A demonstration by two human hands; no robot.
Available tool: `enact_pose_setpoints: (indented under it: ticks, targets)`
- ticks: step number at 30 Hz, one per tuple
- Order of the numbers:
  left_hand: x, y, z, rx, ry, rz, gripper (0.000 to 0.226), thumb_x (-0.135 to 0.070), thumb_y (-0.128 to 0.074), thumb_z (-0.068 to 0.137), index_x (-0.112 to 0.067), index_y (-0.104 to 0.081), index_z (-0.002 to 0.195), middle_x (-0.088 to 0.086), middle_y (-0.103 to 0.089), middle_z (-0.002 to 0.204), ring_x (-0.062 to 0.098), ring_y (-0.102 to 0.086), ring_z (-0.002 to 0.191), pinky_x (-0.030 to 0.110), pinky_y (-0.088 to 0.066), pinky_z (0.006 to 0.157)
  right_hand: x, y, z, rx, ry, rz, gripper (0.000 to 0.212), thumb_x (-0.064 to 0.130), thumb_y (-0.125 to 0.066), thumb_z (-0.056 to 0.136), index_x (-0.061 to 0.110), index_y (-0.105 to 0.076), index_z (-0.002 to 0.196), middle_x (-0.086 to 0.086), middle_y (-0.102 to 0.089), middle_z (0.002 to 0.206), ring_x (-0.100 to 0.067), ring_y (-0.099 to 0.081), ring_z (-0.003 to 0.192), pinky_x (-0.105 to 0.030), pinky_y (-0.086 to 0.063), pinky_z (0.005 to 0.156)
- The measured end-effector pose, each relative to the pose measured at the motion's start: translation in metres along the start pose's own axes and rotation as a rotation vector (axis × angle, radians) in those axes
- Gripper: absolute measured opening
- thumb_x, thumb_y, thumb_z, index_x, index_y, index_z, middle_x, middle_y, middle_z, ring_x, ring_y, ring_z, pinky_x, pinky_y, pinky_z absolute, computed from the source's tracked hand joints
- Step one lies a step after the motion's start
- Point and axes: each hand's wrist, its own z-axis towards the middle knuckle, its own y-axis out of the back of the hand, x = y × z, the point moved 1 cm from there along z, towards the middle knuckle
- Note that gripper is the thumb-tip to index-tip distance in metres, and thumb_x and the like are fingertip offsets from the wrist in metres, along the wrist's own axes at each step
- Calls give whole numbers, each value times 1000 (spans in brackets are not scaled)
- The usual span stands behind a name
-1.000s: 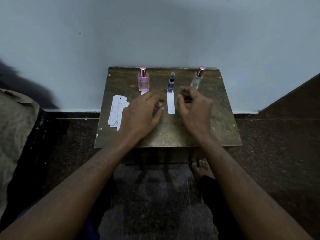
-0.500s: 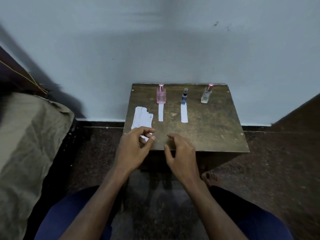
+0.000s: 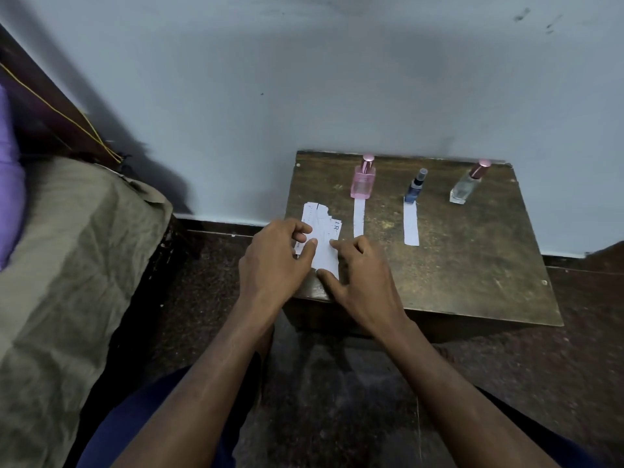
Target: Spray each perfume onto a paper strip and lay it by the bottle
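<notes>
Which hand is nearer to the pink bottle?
Right. The right hand has its fingertips just below the strip lying before the pink bottle. The left hand is farther left, on the stack of paper strips.

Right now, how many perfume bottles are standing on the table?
3, in a row along the far edge by the wall: the pink bottle on the left, the small blue bottle in the middle, the clear bottle on the right. None looks hidden.

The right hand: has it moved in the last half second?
Yes. The right hand went forward from the near edge of the brown wooden table onto the stack of white paper strips, left of the pink glass bottle.
</notes>
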Motion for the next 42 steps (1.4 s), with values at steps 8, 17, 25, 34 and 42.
enact_pose_setpoints:
  ticks: [8,17,25,34,42]
  targets:
    - [6,-5,3,29,17,21,20,-57,-65,94,-45,-68,110,-29,-68,96,-8,-64,80,28,-52,69,-8,-8,6,-63,-10,59,42,25,-84,91,9,-76,130,3,-57,98,-16,-59,89,-24,-45,77]
    - [5,-11,2,97,21,23,23,-58,-67,92,-42,-70,109,-27,-70,94,-7,-66,81,30,-56,73,-9,-9,7,-112,-23,154,26,23,-82,94,14,-81,117,2,-65,99,-11,-63,87,-28,-55,78]
    - [2,-10,2,117,50,-103,20,-52,-70,96,-36,-76,106,-23,-72,92,-4,-67,79,29,-58,77,-9,3,9,-167,-150,452,36,18,-88,87,23,-70,118,10,-73,80,-7,-70,71,-15,-53,70]
    - [-11,-12,7,154,114,-554,18,-44,-78,97,-32,-83,110,-21,-81,98,-5,-75,91,21,-58,77,-11,10,4,27,-236,773,26,12,-90,85,21,-71,101,0,-80,86,-10,-75,79,-22,-60,75]
    - [-14,-17,5,114,185,-653,21,-40,-86,90,-29,-82,107,-12,-83,91,1,-79,90,29,-62,84,-18,17,2,29,-272,737,20,14,-87,88,16,-80,107,-2,-81,91,-21,-78,87,-35,-66,84]
